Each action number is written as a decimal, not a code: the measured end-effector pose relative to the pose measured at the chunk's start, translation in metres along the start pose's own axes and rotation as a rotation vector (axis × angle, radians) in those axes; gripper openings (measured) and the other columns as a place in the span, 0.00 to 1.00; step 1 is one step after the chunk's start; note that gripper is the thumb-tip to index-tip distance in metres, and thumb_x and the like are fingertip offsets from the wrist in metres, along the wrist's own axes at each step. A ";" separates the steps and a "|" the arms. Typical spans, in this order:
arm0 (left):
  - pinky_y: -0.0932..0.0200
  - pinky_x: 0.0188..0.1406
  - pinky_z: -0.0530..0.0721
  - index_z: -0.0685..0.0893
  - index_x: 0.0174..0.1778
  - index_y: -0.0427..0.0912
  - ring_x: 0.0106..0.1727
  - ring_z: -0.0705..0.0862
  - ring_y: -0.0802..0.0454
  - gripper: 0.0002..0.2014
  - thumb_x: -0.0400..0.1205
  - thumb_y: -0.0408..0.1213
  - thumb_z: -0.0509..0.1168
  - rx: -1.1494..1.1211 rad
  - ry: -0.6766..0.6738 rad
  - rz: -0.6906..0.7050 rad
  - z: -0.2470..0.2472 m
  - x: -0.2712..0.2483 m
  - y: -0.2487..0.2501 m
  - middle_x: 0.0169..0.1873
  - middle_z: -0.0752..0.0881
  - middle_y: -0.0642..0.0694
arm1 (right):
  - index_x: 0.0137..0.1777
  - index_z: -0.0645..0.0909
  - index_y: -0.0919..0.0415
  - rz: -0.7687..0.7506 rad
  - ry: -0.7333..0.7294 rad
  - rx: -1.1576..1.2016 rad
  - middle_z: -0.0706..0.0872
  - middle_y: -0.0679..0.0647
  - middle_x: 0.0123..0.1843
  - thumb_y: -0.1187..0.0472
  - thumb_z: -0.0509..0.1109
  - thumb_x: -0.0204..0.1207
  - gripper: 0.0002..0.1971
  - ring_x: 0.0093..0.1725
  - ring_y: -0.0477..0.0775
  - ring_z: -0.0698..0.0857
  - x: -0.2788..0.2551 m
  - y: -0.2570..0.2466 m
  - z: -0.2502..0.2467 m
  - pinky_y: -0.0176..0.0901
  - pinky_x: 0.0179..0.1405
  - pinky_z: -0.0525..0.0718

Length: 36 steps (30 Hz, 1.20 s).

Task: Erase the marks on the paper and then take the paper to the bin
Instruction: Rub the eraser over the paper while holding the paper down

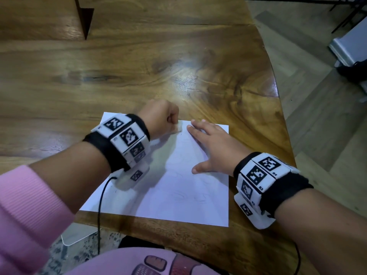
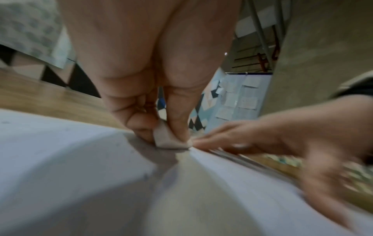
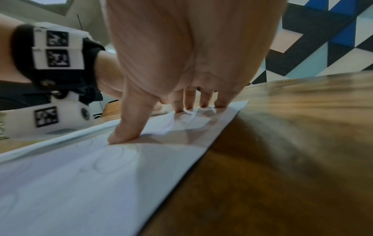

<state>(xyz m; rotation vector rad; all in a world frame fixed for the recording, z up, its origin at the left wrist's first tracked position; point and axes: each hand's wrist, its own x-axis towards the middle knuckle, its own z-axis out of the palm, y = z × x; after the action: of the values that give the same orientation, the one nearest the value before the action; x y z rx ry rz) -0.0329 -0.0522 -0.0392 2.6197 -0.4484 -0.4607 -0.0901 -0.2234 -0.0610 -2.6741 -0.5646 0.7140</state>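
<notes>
head view looks down; both wrist views skim close over the paper (image 1: 174,187).

A glossy wooden table (image 1: 178,66) carries a white sheet of paper (image 1: 178,191) near its front edge.

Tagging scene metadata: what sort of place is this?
Probably an office or classroom-style common room, not a home kitchen or workshop. Cues: a large polished live-edge wooden table, a wall of blue, black and white triangular panels, and a blue board pinned with paper notes.
</notes>
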 end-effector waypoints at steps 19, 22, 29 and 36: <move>0.74 0.28 0.64 0.81 0.35 0.42 0.38 0.76 0.48 0.04 0.72 0.34 0.70 0.059 -0.067 0.051 0.000 0.003 -0.002 0.29 0.78 0.50 | 0.84 0.44 0.50 -0.006 -0.011 0.034 0.41 0.41 0.85 0.43 0.78 0.65 0.55 0.83 0.44 0.39 -0.001 0.002 0.001 0.33 0.76 0.45; 0.71 0.28 0.65 0.74 0.28 0.47 0.36 0.74 0.49 0.12 0.71 0.32 0.70 0.023 -0.062 0.062 0.003 -0.003 -0.003 0.25 0.73 0.54 | 0.84 0.45 0.50 -0.004 -0.012 0.025 0.42 0.41 0.85 0.43 0.78 0.65 0.55 0.83 0.44 0.39 0.000 0.003 0.003 0.34 0.77 0.45; 0.65 0.29 0.68 0.84 0.36 0.38 0.37 0.78 0.47 0.04 0.71 0.34 0.72 0.012 -0.115 0.094 0.009 -0.021 -0.011 0.32 0.80 0.48 | 0.84 0.45 0.50 0.005 -0.016 0.046 0.41 0.41 0.85 0.44 0.78 0.65 0.55 0.83 0.44 0.39 0.000 0.003 0.003 0.38 0.79 0.47; 0.74 0.27 0.64 0.75 0.26 0.46 0.33 0.73 0.49 0.12 0.71 0.37 0.72 -0.012 -0.151 0.062 0.012 -0.032 -0.013 0.26 0.78 0.49 | 0.84 0.47 0.49 0.032 0.002 0.073 0.43 0.39 0.84 0.44 0.80 0.63 0.55 0.83 0.43 0.40 -0.002 -0.001 0.003 0.36 0.77 0.48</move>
<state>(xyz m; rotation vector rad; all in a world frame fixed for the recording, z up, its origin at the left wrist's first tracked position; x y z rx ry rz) -0.0631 -0.0330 -0.0472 2.5613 -0.5722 -0.6408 -0.0931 -0.2229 -0.0621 -2.6213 -0.4862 0.7261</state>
